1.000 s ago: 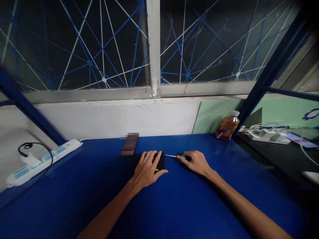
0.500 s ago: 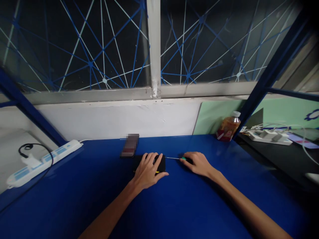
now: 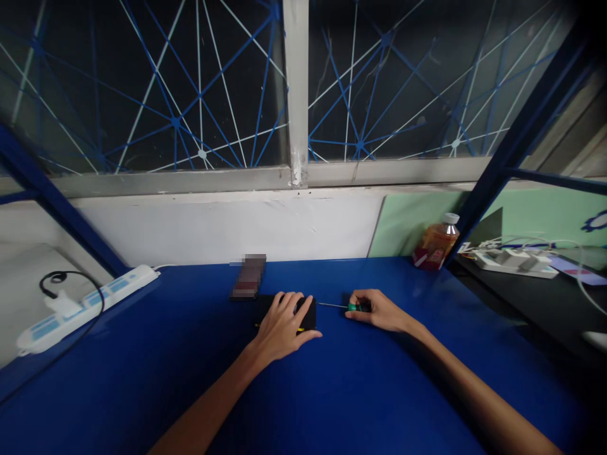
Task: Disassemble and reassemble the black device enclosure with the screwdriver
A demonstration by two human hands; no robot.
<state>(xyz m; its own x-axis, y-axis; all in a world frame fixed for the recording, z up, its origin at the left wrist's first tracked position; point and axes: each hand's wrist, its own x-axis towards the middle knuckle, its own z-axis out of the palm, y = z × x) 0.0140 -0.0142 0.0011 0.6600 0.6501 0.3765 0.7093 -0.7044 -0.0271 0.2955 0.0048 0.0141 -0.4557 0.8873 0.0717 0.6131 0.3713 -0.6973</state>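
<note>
My left hand (image 3: 283, 325) lies spread over a flat black object (image 3: 309, 314) on the blue table, its fingers apart and its thumb out to the right. A bit of yellow shows beneath the palm. In my right hand (image 3: 377, 309), thumb and fingers pinch the green and black handle of a screwdriver (image 3: 351, 308). Its thin metal shaft points left, with the tip close to the black object's right edge; whether they touch I cannot tell.
Behind the black object lies a dark, pixelated flat item (image 3: 249, 277). A white power strip (image 3: 90, 308) with a black cable is at the left. A bottle (image 3: 435, 245) stands at the back right, before another power strip (image 3: 516, 261) on a black surface.
My right hand has shifted slightly right and its fingers have curled more around the handle, showing more green. The screwdriver's tip has moved slightly right. My left hand stays in place on the black object.
</note>
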